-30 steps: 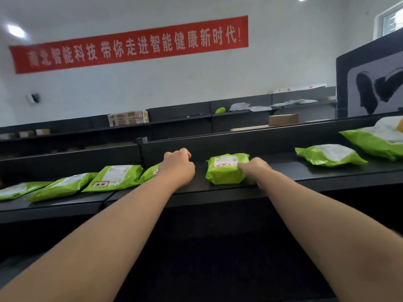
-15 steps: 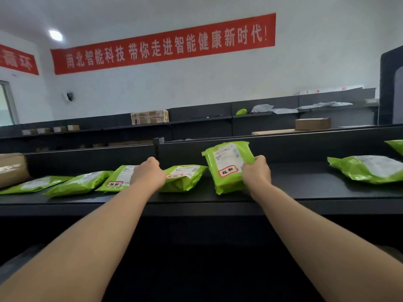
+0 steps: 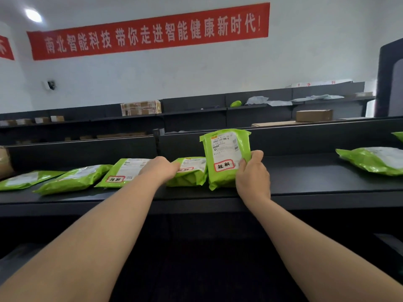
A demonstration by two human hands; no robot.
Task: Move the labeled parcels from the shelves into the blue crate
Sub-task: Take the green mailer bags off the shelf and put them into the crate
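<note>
Several green parcels with white labels lie along the dark shelf (image 3: 305, 188). My right hand (image 3: 250, 173) grips the right edge of one green parcel (image 3: 224, 155), tilted upright on its lower edge with its red-framed label facing me. My left hand (image 3: 161, 168) rests on the left end of a flat green parcel (image 3: 192, 173) beside it, fingers curled on its edge. Another labeled parcel (image 3: 122, 173) lies just left of that hand. The blue crate is out of sight.
Two more green parcels (image 3: 72, 179) lie further left, one (image 3: 370, 160) at the right. A brown box (image 3: 4, 162) sits at the shelf's left end. Dark back panels rise behind the parcels. Cardboard boxes (image 3: 140, 107) stand on far shelves.
My right hand has lifted its parcel from flat to standing upright. My left hand has shifted onto the neighbouring flat parcel. The view has turned slightly left.
</note>
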